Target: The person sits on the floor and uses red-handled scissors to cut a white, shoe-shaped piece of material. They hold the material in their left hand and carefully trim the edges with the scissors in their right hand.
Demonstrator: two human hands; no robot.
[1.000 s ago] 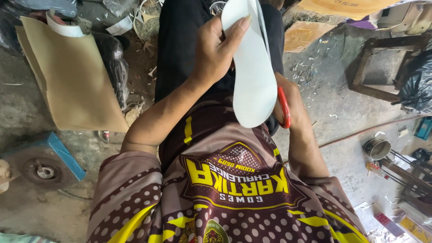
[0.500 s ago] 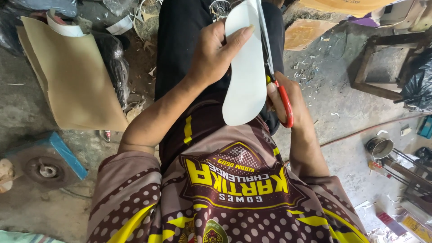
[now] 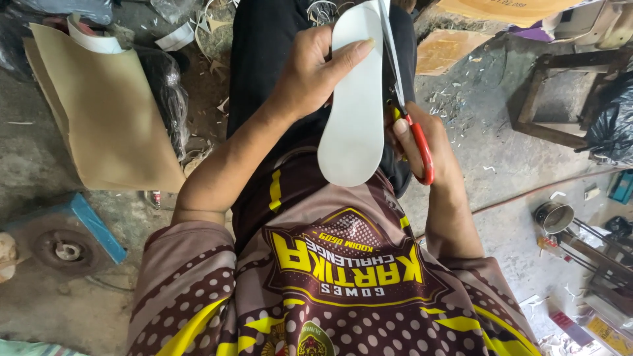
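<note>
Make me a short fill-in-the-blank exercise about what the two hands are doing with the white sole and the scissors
1. The left hand holds a white, ____-shaped piece.
2. The right hand grips scissors whose handles are ____.
3. The scissor blades lie along the piece's ____ edge.
4. A tan sheet lies on the floor on the picture's ____ side.

Missing words: sole; red; right; left

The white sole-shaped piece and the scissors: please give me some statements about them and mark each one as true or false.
1. The left hand holds the white sole-shaped piece. True.
2. The scissors have blue handles. False: the handles are red.
3. The right hand works the scissors along the piece's edge. True.
4. The white piece lies flat on the floor. False: it is held up over the person's lap.
5. A tan sheet lies on the ground at the person's left. True.
</note>
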